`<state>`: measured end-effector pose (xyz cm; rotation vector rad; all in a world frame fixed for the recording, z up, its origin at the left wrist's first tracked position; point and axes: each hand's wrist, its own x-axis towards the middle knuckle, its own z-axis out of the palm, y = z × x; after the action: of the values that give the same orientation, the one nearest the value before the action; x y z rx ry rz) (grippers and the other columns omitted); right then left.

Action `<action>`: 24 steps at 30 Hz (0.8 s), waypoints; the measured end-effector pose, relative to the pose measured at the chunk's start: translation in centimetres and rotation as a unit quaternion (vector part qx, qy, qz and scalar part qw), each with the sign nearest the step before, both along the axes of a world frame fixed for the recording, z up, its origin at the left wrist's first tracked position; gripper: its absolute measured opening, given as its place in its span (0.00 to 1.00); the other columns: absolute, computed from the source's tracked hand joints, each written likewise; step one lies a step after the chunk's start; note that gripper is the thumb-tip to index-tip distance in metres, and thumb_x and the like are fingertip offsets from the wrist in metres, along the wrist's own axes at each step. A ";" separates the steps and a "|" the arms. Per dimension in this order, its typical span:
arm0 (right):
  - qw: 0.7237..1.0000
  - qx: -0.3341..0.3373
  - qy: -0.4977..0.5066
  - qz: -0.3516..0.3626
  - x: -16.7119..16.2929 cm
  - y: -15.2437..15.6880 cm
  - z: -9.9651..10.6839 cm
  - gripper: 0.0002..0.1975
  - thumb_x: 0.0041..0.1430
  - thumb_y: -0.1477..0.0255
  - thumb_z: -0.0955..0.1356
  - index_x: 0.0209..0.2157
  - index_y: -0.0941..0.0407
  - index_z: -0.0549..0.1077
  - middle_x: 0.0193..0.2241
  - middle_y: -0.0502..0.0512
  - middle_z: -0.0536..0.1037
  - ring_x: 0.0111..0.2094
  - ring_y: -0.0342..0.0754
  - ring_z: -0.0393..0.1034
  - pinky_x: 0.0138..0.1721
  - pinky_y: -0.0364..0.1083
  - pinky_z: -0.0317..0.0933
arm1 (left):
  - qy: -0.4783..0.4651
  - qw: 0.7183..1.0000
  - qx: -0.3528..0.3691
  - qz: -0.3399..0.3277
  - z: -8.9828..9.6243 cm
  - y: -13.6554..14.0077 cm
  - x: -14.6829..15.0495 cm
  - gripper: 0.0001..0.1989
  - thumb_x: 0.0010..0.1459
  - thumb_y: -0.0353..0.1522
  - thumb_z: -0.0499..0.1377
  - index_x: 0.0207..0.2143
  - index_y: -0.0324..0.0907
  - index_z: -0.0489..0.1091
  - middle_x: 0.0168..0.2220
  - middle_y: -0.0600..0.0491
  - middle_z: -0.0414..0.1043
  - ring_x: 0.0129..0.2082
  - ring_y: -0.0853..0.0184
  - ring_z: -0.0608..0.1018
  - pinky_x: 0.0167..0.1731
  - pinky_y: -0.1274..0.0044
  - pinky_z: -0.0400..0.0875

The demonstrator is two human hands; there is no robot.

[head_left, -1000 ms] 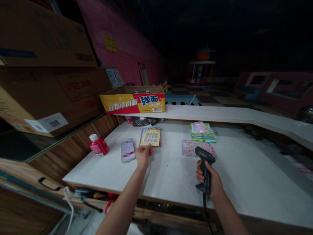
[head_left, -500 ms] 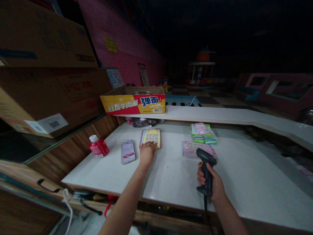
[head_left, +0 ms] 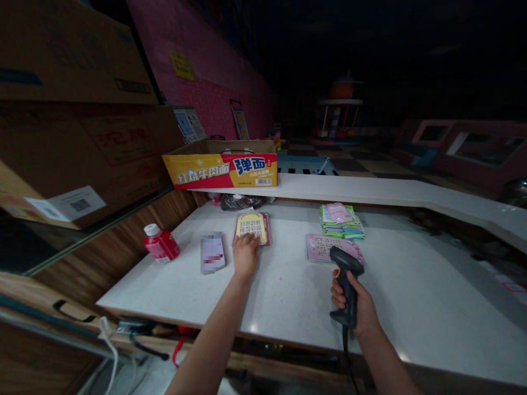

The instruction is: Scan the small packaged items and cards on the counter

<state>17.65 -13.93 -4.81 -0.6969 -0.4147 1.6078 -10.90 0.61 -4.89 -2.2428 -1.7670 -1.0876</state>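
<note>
Worktop (head_left: 284, 296) filled the middle & lower right of the frame, w/ big brown boxes (head_left: 123, 140) stacked upper left & the noodle carton (head_left: 222, 171) on the white ledge (head_left: 349, 186), upper centre-left. R hand (head_left: 361, 308), lower right of centre, had its grip closed round the black scanner (head_left: 349, 288), its head partly hiding the pink packs (head_left: 322, 248). Just behind those sat the green pile (head_left: 342, 224), stacked a bit unevenly. Yellow-topped packs (head_left: 251, 224) lay flat nr centre, under the fingers of the L hand (head_left: 246, 257); couldn't tell if that grip was pinching or just resting. Progress, my read: prob. partway thru. Packs stood in 3 lots, all on the worktop, none visibly lifted, & the yellow lot seemed the one being handled. Which lots were done & which left, couldn't tell. Red bottle (head_left: 161, 245) & a blurred flat item (head_left: 213, 252) sat left of centre, apart from the packs, apparently unused.
</note>
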 end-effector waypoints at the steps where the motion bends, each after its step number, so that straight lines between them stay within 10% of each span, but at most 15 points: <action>1: 1.000 0.001 -0.002 -0.001 0.0 0.0 0.1 0.16 0.49 0.59 0.74 0.33 0.55 0.71 0.18 0.45 0.64 0.15 0.37 0.53 0.15 0.36 0.51 | -0.002 1.000 0.001 -0.002 0.0 0.0 -0.1 0.14 0.60 0.31 0.53 0.42 0.43 0.78 0.47 0.43 0.76 0.52 0.51 0.72 0.58 0.56 0.55; 9: 1.000 0.000 -0.001 -0.019 -0.3 0.2 0.5 0.19 0.46 0.58 0.75 0.33 0.56 0.71 0.17 0.44 0.64 0.15 0.36 0.53 0.14 0.36 0.49 | -0.006 0.997 0.039 -0.074 1.2 -1.2 2.3 0.14 0.60 0.30 0.53 0.43 0.43 0.75 0.48 0.43 0.73 0.51 0.54 0.71 0.52 0.62 0.64; 14: 1.000 0.008 0.013 -0.026 -0.3 0.5 0.1 0.18 0.47 0.59 0.75 0.33 0.56 0.71 0.17 0.44 0.65 0.15 0.36 0.54 0.14 0.36 0.49 | -0.020 0.977 -0.108 -0.181 1.4 -1.2 8.8 0.11 0.57 0.28 0.56 0.41 0.40 0.76 0.37 0.46 0.76 0.39 0.62 0.76 0.43 0.72 0.69; 19: 0.999 0.013 0.034 -0.027 -0.2 0.9 -0.5 0.18 0.47 0.59 0.75 0.33 0.57 0.71 0.16 0.44 0.65 0.14 0.36 0.54 0.14 0.36 0.50 | -0.070 0.959 -0.266 -0.065 1.9 0.5 15.1 0.09 0.58 0.32 0.58 0.40 0.39 0.72 0.38 0.47 0.78 0.38 0.65 0.78 0.38 0.77 0.67; 24: 0.998 0.018 0.042 -0.030 -0.3 1.1 -0.6 0.18 0.47 0.59 0.75 0.33 0.57 0.71 0.16 0.44 0.65 0.14 0.37 0.55 0.13 0.36 0.49 | -0.056 0.950 -0.308 -0.001 1.7 2.1 16.7 0.29 0.42 0.43 0.70 0.43 0.40 0.66 0.44 0.43 0.76 0.43 0.57 0.78 0.35 0.76 0.66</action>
<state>17.38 -12.84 -5.37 -0.6071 -0.3561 1.5638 5.81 2.75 -3.15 -2.5324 -2.4214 -0.7362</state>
